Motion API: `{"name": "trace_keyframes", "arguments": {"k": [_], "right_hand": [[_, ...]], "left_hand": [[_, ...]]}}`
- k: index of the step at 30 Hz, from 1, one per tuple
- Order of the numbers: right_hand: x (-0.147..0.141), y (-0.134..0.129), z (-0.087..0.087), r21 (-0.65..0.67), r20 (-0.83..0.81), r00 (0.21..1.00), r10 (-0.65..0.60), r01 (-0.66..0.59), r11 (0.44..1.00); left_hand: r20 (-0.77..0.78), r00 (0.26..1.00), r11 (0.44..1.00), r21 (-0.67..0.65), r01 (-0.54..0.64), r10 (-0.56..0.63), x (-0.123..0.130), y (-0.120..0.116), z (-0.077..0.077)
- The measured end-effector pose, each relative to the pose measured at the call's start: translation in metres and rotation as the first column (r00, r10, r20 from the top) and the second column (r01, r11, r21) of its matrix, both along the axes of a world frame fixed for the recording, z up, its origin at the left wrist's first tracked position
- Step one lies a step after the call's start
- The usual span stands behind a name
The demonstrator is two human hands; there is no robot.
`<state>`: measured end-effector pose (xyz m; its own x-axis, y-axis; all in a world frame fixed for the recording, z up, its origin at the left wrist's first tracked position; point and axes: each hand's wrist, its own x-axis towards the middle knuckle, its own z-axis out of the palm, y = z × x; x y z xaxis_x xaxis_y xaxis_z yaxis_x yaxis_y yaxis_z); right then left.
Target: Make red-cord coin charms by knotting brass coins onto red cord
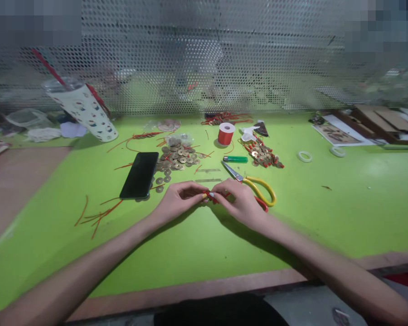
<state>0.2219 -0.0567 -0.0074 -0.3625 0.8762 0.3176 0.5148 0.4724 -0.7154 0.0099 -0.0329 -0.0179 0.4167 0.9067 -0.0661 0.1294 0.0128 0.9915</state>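
Both my hands meet over the middle of the green table (190, 249), thumbs and forefingers pinching a small piece of red cord (209, 194). My left hand (182, 197) is closed on one side of it, my right hand (238, 199) on the other. The fingers hide most of the cord, and any knot or coin in it cannot be made out. Scissors (263, 190) with yellow and red handles lie partly behind my right hand. Left of my left hand is a black phone (140, 175), beside a pile of holed metal coins (180, 156).
A red cord spool (225, 135), a green lighter (235, 159) and coins tied with red cord (263, 154) lie beyond my hands. Loose red cords (100, 215) lie left. A tilted patterned cup (83, 111) leans near the perforated metal screen (177, 68). White rings (305, 156) lie right.
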Motion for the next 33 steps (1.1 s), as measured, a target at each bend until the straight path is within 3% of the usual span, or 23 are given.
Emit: {"name": "trace_keyframes", "arguments": {"k": [4,8,17,20,24,30,33], "right_hand": [[-0.002,0.001,0.000,-0.110,-0.073,0.997,-0.003,-0.005,0.994],[-0.004,0.001,-0.003,-0.188,-0.126,0.992,0.015,-0.038,0.981],[-0.006,-0.001,0.000,-0.288,-0.185,0.983,0.012,-0.066,0.955],[-0.005,-0.001,0.000,-0.315,-0.206,0.978,0.022,-0.088,0.945],[-0.005,-0.003,0.001,-0.305,-0.191,0.981,0.016,-0.074,0.950],[-0.008,-0.008,-0.002,-0.077,-0.017,1.000,0.009,-0.011,0.997],[-0.008,-0.012,-0.004,-0.078,0.033,0.999,0.018,-0.016,0.997]], "left_hand": [[-0.071,0.997,0.983,0.176,0.054,-0.042,0.000,-0.002,0.001],[-0.180,0.983,0.918,0.384,0.097,-0.028,0.002,-0.005,0.002],[-0.207,0.978,0.884,0.462,0.066,0.034,0.008,-0.007,0.001],[-0.178,0.983,0.908,0.417,0.029,0.051,0.008,-0.007,0.000],[-0.027,0.999,0.977,0.212,-0.033,0.039,0.009,-0.009,-0.002],[0.074,0.995,0.996,0.054,-0.065,0.061,0.009,-0.011,0.001],[0.104,0.993,0.998,0.029,-0.056,0.053,0.009,-0.010,0.003]]}}
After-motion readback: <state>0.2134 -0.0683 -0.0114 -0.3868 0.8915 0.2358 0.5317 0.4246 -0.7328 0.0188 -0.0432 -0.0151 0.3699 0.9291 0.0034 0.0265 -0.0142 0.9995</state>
